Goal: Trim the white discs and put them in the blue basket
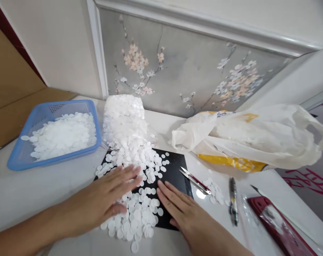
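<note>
Through the head camera, I saw both bare hands above a black mat (176,160), which lay on the white tabletop (6,199). My left hand (118,190) was released, its fingers stretched and a little apart, and it was over the white discs (137,217) near the left edge of the mat; whether the palm touched them, I could not tell. My right hand (177,206) was also released and grasped nothing that I could see; its fingers were straight and close together, just beside the discs, toward the right edge of the mat. The discs were spread in a loose heap from the far edge of the mat to its near edge, and some passed over that edge onto the tabletop. Behind them, a clear bag (124,121) full of similar discs stood close to the tabletop's far edge. A blue basket (17,156) with more discs was at the far left corner. The snips (195,180) lay across the mat's right edge, near a small scatter of discs. Farther toward the tabletop's right edge were a pen (233,201) and a red object (281,224), and behind these lay a white plastic bag (244,138).
</note>
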{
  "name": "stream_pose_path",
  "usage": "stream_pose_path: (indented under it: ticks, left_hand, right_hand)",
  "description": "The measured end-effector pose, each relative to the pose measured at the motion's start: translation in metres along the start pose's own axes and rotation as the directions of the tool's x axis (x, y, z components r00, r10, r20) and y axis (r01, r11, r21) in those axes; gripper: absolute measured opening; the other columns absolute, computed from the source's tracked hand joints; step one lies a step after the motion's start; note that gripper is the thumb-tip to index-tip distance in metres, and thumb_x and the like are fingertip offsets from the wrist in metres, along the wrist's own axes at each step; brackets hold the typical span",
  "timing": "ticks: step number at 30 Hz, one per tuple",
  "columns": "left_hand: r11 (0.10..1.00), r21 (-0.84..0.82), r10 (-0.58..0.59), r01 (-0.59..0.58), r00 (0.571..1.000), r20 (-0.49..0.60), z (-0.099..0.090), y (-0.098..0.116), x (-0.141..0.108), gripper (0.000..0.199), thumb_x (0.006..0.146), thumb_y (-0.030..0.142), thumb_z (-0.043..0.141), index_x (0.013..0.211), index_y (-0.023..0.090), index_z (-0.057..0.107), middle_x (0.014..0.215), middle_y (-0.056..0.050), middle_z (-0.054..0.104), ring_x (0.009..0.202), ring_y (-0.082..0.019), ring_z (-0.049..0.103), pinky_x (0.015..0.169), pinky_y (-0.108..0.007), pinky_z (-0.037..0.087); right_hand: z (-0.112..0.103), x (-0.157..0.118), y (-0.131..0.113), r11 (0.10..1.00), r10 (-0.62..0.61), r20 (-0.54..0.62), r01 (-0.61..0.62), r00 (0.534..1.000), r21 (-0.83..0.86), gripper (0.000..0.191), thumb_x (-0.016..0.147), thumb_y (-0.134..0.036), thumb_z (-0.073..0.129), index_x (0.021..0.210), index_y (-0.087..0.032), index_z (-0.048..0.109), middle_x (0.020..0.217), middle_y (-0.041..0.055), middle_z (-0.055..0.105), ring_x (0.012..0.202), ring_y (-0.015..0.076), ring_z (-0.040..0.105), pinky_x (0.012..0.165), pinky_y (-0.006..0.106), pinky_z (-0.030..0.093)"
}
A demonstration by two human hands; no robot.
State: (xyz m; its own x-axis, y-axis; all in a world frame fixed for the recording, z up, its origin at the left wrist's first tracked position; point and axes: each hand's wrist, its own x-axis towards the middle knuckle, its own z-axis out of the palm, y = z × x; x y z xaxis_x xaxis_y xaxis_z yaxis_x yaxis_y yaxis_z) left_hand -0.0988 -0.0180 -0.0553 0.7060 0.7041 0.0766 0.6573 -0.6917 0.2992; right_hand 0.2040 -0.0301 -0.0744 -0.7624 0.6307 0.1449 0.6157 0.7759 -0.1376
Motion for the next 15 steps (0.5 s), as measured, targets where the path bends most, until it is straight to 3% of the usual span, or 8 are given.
stream_pose_path:
  ticks: [3, 6, 8, 10, 12, 15]
  left_hand:
    - [0.990, -0.054, 0.135, -0.129, 0.984, 0.116, 0.003, 0.007, -0.003, 0.065, 0.094, 0.040, 0.049, 0.149, 0.037, 0.014, 0.154, 0.003, 0.032, 0.142, -0.018, 0.027, 0.119, -0.035, 0.020]
    - [0.998, -0.011, 0.065, -0.064, 0.989, 0.129, 0.006, 0.010, -0.004, 0.067, 0.093, 0.046, 0.048, 0.149, 0.038, 0.013, 0.155, 0.001, 0.029, 0.143, -0.022, 0.024, 0.119, -0.042, 0.016]
    - [0.998, 0.022, 0.050, -0.053, 0.991, 0.124, 0.005, 0.011, -0.004, 0.071, 0.090, 0.052, 0.048, 0.149, 0.038, 0.011, 0.156, 0.000, 0.025, 0.145, -0.027, 0.018, 0.118, -0.049, 0.015]
    - [0.998, 0.026, 0.056, -0.059, 0.994, 0.097, 0.002, 0.011, -0.003, 0.073, 0.089, 0.055, 0.047, 0.150, 0.037, 0.010, 0.157, -0.001, 0.024, 0.145, -0.029, 0.015, 0.117, -0.053, 0.016]
    - [0.999, 0.003, 0.043, -0.043, 0.999, 0.028, -0.002, 0.010, -0.001, 0.063, 0.095, 0.048, 0.042, 0.150, 0.035, 0.013, 0.156, -0.001, 0.027, 0.145, -0.026, 0.017, 0.117, -0.051, 0.016]
    - [0.998, -0.055, -0.041, 0.034, 0.991, -0.128, -0.006, 0.009, 0.000, 0.043, 0.101, 0.029, 0.034, 0.144, 0.035, 0.034, 0.151, 0.001, 0.039, 0.142, -0.019, 0.029, 0.117, -0.044, 0.022]
  right_hand:
    - [0.000, -0.015, 0.009, 0.979, 0.139, -0.025, -0.141, 0.990, -0.150, 0.046, 0.082, -0.009, 0.049, 0.128, -0.011, 0.057, 0.133, 0.0181, 0.057, 0.116, 0.0317, 0.059, 0.087, 0.044, 0.054]
    - [-0.010, -0.014, 0.008, 0.938, 0.295, -0.070, -0.303, 0.953, -0.169, 0.015, 0.082, -0.016, 0.058, 0.091, -0.017, 0.071, 0.103, 0.0164, 0.071, 0.095, 0.0342, 0.066, 0.078, 0.048, 0.054]
    - [-0.018, -0.001, -0.003, 0.932, 0.360, 0.008, -0.360, 0.933, 0.044, 0.013, 0.082, -0.014, 0.062, 0.072, -0.022, 0.066, 0.079, 0.0047, 0.070, 0.074, 0.0236, 0.067, 0.068, 0.036, 0.054]
    - [-0.020, 0.016, -0.018, 0.849, 0.437, 0.070, -0.436, 0.897, 0.297, 0.014, 0.079, -0.009, 0.064, 0.077, -0.023, 0.064, 0.075, -0.0012, 0.065, 0.064, 0.0154, 0.063, 0.057, 0.025, 0.050]
    - [-0.017, 0.029, -0.028, 0.777, 0.483, 0.110, -0.483, 0.869, 0.404, 0.019, 0.075, -0.004, 0.066, 0.078, -0.022, 0.062, 0.074, -0.0030, 0.061, 0.063, 0.0134, 0.061, 0.054, 0.022, 0.046]
    - [-0.013, 0.035, -0.032, 0.707, 0.514, 0.149, -0.516, 0.845, 0.484, 0.020, 0.073, -0.001, 0.065, 0.073, -0.021, 0.061, 0.075, -0.0032, 0.057, 0.064, 0.0125, 0.058, 0.057, 0.022, 0.044]
